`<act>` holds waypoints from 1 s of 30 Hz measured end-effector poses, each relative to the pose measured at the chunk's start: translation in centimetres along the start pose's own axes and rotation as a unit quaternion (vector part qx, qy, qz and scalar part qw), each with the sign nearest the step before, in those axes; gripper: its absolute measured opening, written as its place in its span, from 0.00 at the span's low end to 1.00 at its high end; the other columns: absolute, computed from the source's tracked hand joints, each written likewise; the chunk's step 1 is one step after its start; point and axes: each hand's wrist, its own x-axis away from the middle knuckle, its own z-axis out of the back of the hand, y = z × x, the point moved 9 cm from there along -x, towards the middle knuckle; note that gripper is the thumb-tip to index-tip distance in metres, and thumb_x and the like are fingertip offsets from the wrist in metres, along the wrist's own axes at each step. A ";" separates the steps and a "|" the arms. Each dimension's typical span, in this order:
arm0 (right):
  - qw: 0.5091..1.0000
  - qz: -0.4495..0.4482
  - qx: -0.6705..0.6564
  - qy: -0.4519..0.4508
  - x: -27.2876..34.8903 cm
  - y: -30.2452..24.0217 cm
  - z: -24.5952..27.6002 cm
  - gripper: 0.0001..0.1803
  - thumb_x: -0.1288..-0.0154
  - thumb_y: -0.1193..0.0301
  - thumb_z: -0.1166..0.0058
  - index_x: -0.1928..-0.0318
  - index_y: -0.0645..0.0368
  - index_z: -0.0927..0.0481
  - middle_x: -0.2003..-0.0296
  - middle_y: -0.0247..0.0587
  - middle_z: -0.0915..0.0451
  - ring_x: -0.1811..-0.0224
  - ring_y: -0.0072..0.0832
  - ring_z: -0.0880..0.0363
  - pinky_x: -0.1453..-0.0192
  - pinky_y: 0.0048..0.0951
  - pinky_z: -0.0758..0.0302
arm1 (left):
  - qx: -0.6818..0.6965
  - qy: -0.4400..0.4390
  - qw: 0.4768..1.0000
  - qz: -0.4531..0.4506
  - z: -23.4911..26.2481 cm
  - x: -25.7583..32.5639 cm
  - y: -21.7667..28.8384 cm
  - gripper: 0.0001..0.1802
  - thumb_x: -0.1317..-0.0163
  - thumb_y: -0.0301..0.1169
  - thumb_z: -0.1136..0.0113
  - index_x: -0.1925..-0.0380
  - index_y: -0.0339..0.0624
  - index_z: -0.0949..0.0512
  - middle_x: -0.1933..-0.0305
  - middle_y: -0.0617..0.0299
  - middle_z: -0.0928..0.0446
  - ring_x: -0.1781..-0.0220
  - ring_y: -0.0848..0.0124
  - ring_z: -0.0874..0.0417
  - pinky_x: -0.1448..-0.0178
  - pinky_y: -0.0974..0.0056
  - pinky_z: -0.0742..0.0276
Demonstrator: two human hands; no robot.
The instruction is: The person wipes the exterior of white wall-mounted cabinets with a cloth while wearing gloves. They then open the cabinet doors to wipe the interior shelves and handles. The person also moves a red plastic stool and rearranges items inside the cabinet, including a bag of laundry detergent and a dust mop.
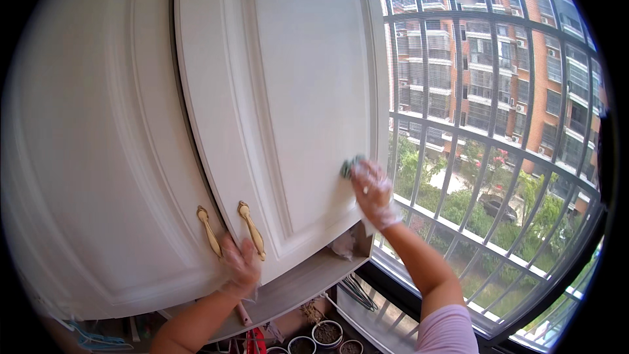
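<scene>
Two tall white panelled cabinet doors, the left door [72, 157] and the right door [314, 92], stand side by side with a dark gap between them. Each has a gold-and-cream handle, the left handle [209, 232] and the right handle [251, 231]. My left hand [240, 267], in a clear plastic glove, grips the lower inner edge of the right door between the handles. My right hand [373, 190], gloved likewise, presses a bunched dark green cleaning cloth [350, 166] against that door near its outer edge. My fingers partly cover the cloth.
A barred window [485, 131] lies close at the right, with trees and a brick building outside. Below the doors runs an open grey shelf [308, 282] with a plastic bag [343, 245]. Several soil-filled pots [327, 333] and blue hangers [98, 339] are lower down.
</scene>
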 end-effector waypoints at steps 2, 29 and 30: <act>0.999 -0.004 -0.038 -0.029 2.9 -1.4 0.2 0.14 0.45 0.78 0.44 0.57 0.56 0.20 0.57 0.50 0.21 0.51 0.42 0.23 0.42 0.42 0.29 | -0.025 -0.006 1.000 0.006 0.1 -0.2 0.2 0.20 0.34 0.39 0.54 0.56 0.30 0.38 0.66 0.49 0.30 0.69 0.63 0.28 0.66 0.61 0.29; 1.000 -0.005 -0.017 0.012 -32.9 -1.7 0.4 0.17 0.45 0.60 0.49 0.54 0.47 0.20 0.59 0.42 0.19 0.54 0.41 0.23 0.48 0.33 0.29 | 0.049 0.014 0.999 -0.018 0.2 -0.3 0.8 0.17 0.36 0.38 0.51 0.60 0.33 0.35 0.70 0.48 0.30 0.71 0.55 0.28 0.64 0.55 0.32; 0.999 0.042 0.024 -0.011 -29.4 -2.9 0.6 0.15 0.43 0.62 0.50 0.56 0.49 0.20 0.60 0.42 0.20 0.55 0.41 0.23 0.49 0.34 0.29 | 0.047 0.001 0.999 -0.002 0.0 -0.3 1.0 0.18 0.35 0.39 0.52 0.59 0.33 0.35 0.69 0.49 0.30 0.70 0.57 0.29 0.63 0.55 0.32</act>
